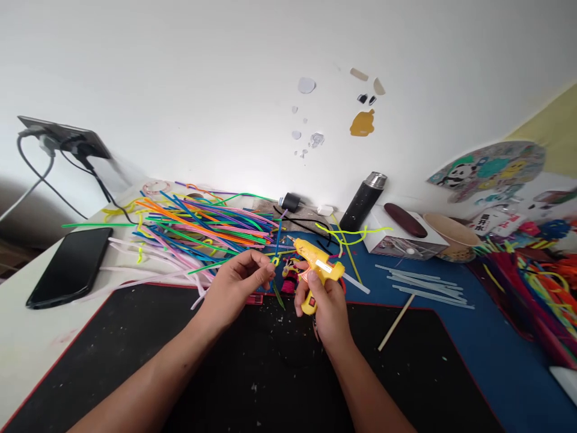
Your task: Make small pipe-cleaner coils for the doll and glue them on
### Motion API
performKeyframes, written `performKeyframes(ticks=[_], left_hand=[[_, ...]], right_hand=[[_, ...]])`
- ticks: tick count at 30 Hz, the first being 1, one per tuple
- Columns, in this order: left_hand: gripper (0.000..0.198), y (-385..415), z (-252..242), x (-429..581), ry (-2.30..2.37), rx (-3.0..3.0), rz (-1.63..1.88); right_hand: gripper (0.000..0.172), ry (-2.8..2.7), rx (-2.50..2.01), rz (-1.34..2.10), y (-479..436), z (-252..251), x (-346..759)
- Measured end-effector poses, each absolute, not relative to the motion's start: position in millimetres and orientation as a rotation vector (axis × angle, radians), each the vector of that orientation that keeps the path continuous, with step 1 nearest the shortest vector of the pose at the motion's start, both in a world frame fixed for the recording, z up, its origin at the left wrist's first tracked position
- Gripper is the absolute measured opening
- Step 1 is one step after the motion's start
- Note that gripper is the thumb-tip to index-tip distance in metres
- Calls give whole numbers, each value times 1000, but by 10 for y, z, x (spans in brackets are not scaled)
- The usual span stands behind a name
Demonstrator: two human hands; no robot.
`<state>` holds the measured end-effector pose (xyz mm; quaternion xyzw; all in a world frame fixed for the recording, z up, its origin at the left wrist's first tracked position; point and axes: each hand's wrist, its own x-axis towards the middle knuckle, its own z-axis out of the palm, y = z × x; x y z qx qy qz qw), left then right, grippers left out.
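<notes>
My right hand (332, 310) is wrapped round the handle of a yellow hot glue gun (311, 251), its nozzle pointing up and to the left. A pale glue stick (358, 284) sticks out behind the gun. My left hand (241, 278) pinches a blue pipe cleaner (279, 237) with a small yellow piece on it, held upright just left of the nozzle. Between my hands, a small pink and black pipe-cleaner figure (291, 278) lies at the mat's far edge. My left fingertips partly hide the pinched end.
A heap of coloured pipe cleaners (202, 222) lies behind my left hand, with a phone (70, 267) at far left. Loose glue sticks (428, 285), a wooden stick (396, 322), a black flask (364, 201) and a white box (401, 246) are at right. A black mat (202, 385) lies in front.
</notes>
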<state>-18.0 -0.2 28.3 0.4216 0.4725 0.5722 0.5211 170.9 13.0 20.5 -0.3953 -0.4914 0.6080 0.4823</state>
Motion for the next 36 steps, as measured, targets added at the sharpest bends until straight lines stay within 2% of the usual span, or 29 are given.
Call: performKeyframes(ticks=[3, 8, 10, 14, 17, 21, 28, 36], left_hand=[[33, 0, 280, -190, 1130, 1031, 1378], [34, -14, 300, -199, 1114, 1054, 1374], [35, -15, 302, -194, 1110, 1061, 1374], [38, -7, 303, -179, 1105, 1075, 1371], [40, -5, 298, -169, 1120, 1094, 1354], [42, -17, 280, -163, 1127, 1108, 1325], [39, -33, 295, -149, 1106, 1084, 1289], [38, -54, 282, -133, 1110, 1079, 1240]], right_hand=[[60, -1206, -980, 1407, 101, 258, 1719], [54, -1369, -1199, 1249, -138, 246, 1927], [58, -1454, -1373, 1106, -247, 194, 2083], [52, -1515, -1623, 800, -380, 153, 2417], [56, -1522, -1772, 666, -405, 184, 2599], [57, -1516, -1905, 592, -411, 180, 2715], [39, -1709, -1987, 499, -407, 109, 2761], [38, -1862, -2076, 465, -370, 129, 2839]])
